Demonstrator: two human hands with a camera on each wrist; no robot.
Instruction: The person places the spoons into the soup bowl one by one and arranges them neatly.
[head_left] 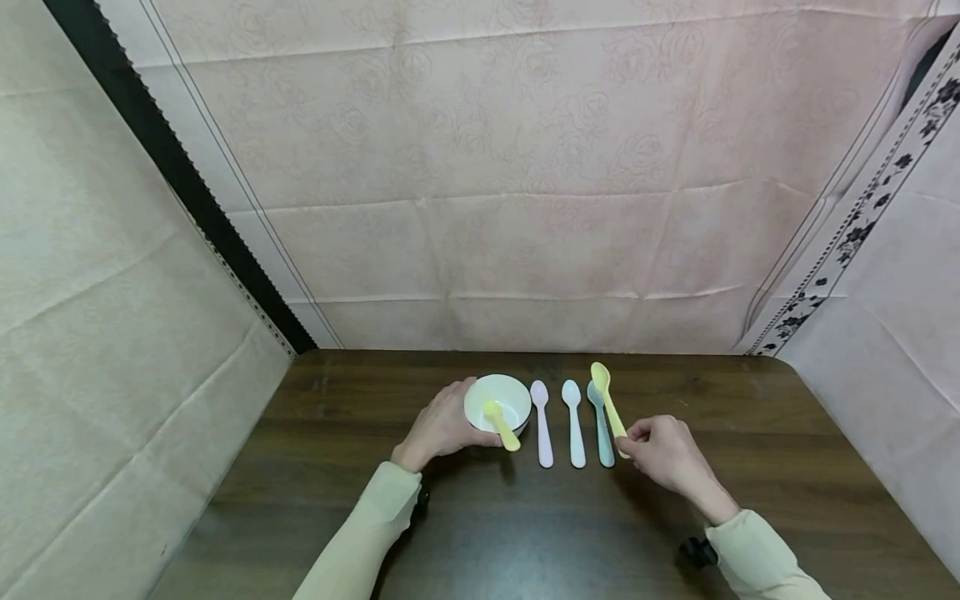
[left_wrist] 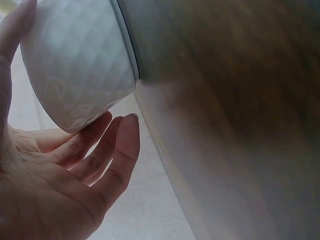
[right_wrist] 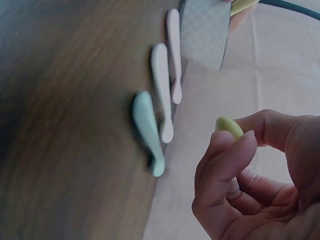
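Observation:
My left hand (head_left: 442,425) holds a small white bowl (head_left: 477,398) by its side, thumb near the front and fingers around the far side. The bowl's quilted outer wall (left_wrist: 80,55) shows in the left wrist view. A short yellow spoon (head_left: 503,428) leans in it, handle over the near rim. My right hand (head_left: 663,450) pinches the handle end of a longer yellow spoon (head_left: 611,408) between thumb and fingertips. That spoon's head points away and overlaps the top of a teal spoon (head_left: 603,429). Only its handle tip (right_wrist: 229,127) shows in the right wrist view.
Between bowl and teal spoon, a lilac spoon (head_left: 543,425) and a pale blue-white spoon (head_left: 574,425) lie roughly parallel on the dark wooden table (head_left: 495,533). Pale patterned cloth (head_left: 525,167) hangs behind the table's far edge and along both sides.

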